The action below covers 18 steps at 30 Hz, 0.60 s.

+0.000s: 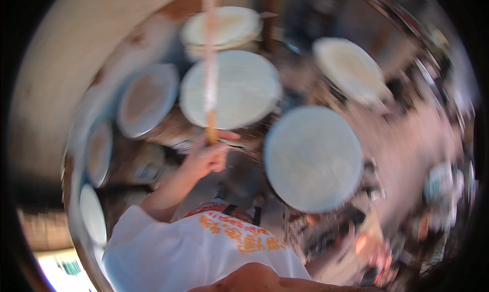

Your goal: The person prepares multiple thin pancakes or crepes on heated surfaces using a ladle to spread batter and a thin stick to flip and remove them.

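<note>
My left hand (206, 158) is closed around a wooden drumstick (210, 62) that points straight up the picture, across a round white drumhead (244, 93). My left arm reaches out from the short sleeve of my white shirt with orange print (193, 251). A larger white drumhead (313, 159) lies just right of the hand. My right hand is not visible. A blurred skin-coloured shape (275, 282) sits at the bottom edge, and I cannot tell what it is. The whole picture is smeared by motion.
More round drumheads ring the hand: one at the far top (224, 27), one at the upper right (349, 70), and three down the left side (147, 101), (99, 152), (91, 215). Metal stands and cluttered gear (367, 231) fill the lower right. A pale wall (56, 88) curves along the left.
</note>
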Tool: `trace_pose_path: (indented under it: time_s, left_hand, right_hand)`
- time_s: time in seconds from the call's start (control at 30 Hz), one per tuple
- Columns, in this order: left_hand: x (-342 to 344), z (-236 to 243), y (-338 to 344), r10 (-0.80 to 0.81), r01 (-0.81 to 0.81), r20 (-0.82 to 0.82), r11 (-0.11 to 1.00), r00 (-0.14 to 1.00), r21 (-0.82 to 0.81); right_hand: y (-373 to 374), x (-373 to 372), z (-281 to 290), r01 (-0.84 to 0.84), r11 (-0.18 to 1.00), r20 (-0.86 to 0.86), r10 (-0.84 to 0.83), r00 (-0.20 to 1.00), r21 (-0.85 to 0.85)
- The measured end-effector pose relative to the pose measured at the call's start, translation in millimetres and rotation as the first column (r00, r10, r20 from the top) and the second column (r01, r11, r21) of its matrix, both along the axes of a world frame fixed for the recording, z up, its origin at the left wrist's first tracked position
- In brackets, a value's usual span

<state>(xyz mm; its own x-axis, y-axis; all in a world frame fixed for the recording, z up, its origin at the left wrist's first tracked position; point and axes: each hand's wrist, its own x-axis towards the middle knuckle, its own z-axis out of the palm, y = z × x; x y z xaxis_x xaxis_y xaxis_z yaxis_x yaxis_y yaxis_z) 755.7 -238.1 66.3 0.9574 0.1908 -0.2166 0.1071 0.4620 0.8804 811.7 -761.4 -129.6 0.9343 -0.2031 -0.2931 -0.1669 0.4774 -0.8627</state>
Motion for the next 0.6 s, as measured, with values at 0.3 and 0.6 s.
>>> trace_pose_path:
  time_s: [0.3,0.6]
  left_hand:
    - [-162,14,138,0.58,-0.579,-0.026,0.815,0.815,0.03]
    - [-290,-12,283,0.848,-0.85,0.092,0.51,0.523,0.133]
  right_hand:
    - [518,18,113,-0.766,0.632,0.252,0.728,0.638,0.115]
    - [852,85,22,-0.001,0.366,0.353,0.897,0.265,-0.93]
